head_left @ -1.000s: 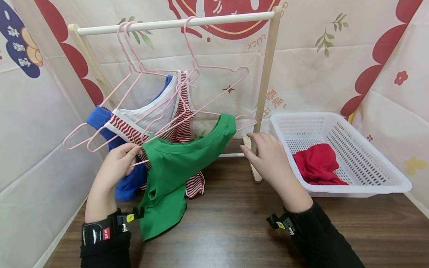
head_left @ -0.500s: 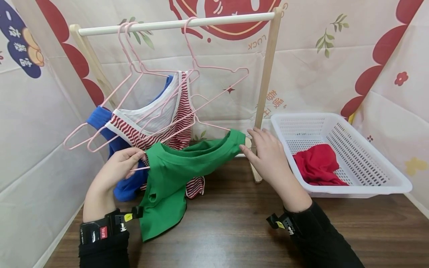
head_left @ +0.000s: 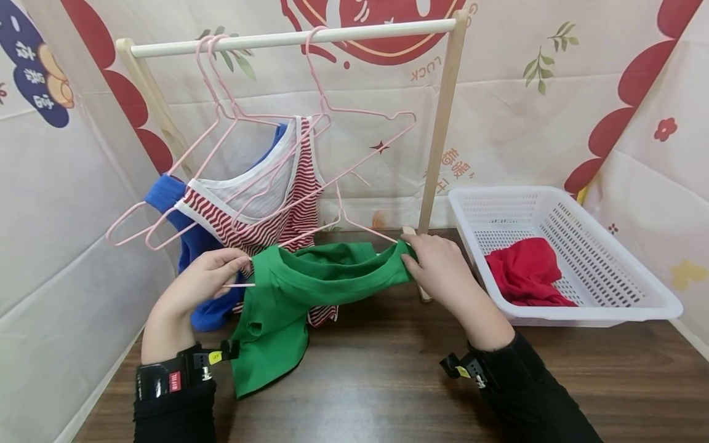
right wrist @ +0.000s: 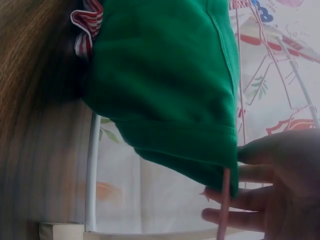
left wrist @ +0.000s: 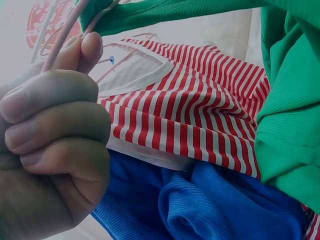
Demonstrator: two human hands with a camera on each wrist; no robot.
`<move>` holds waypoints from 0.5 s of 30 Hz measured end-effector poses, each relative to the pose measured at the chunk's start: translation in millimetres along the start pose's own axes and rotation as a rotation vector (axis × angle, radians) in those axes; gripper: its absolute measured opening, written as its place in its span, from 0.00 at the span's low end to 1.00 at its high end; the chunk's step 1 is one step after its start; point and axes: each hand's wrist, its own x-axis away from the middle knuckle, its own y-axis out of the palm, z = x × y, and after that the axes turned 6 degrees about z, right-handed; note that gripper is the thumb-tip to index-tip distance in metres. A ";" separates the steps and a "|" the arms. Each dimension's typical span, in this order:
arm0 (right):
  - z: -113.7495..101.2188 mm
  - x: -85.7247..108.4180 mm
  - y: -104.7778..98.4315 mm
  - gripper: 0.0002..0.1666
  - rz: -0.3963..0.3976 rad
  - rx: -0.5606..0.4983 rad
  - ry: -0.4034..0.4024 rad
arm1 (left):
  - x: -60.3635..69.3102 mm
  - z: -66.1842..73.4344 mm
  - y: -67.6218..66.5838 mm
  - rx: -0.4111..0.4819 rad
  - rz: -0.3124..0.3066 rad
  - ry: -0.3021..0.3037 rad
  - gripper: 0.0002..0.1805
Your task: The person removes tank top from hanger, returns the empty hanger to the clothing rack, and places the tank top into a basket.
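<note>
A green top (head_left: 327, 277) is spread on a pink clothes hanger (head_left: 365, 229), its neckline tilted towards me and its lower part hanging over the table. My left hand (head_left: 205, 280) grips the hanger's left end beside one shoulder of the top; in the left wrist view the fingers (left wrist: 65, 130) are curled. At the other shoulder, my right hand (head_left: 443, 264) pinches the green fabric, thumb in front and fingers behind. The right wrist view shows the hanger's tip (right wrist: 225, 205) sticking out of the cloth beside the fingers (right wrist: 250, 197).
A rack's white rail (head_left: 277, 40) carries several pink hangers. One holds a red-and-white striped top (head_left: 301, 197), another a blue garment (head_left: 202, 246), and a bare hanger (head_left: 368, 114) hangs to the right. A white basket (head_left: 620, 258) with red cloth (head_left: 526, 271) stands at the right.
The right side of the green top and its hanger have come down and to the right. My right hand, earlier apart from the top, has taken hold of its right shoulder.
</note>
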 end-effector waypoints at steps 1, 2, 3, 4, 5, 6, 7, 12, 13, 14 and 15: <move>-0.2 0.4 -0.2 0.20 -0.008 0.010 -0.006 | 0.0 -0.1 0.2 0.001 -0.003 -0.004 0.17; -0.3 0.8 -0.3 0.18 -0.021 0.017 -0.007 | 0.0 -0.3 0.4 0.004 -0.008 -0.007 0.17; -0.4 1.3 -0.4 0.16 -0.036 0.022 -0.006 | 0.0 -0.5 0.6 0.006 -0.012 -0.010 0.17; -0.7 1.9 -0.6 0.15 -0.053 0.025 -0.005 | 0.0 -0.7 0.9 0.008 -0.016 -0.014 0.17; -0.8 2.3 -0.8 0.13 -0.069 0.025 -0.002 | 0.0 -0.8 1.1 0.008 -0.021 -0.015 0.17; -0.9 2.8 -1.1 0.11 -0.083 0.023 0.001 | 0.2 -0.7 1.3 0.006 -0.024 -0.016 0.17; -1.0 3.2 -1.9 0.10 -0.097 0.017 0.006 | 0.5 -0.2 1.4 0.005 -0.025 -0.015 0.17; 0.7 4.6 -10.4 0.06 -0.140 -0.032 0.019 | 2.1 5.1 2.2 -0.001 -0.015 0.022 0.17; 1.4 4.8 -12.7 0.06 -0.137 -0.043 0.020 | 2.4 6.5 2.4 -0.002 -0.008 0.034 0.16; 2.4 5.0 -14.7 0.07 -0.127 -0.056 0.022 | 2.7 7.7 2.4 -0.006 0.000 0.050 0.16; 3.5 5.0 -16.2 0.07 -0.113 -0.070 0.027 | 3.2 8.9 2.4 -0.012 0.012 0.065 0.16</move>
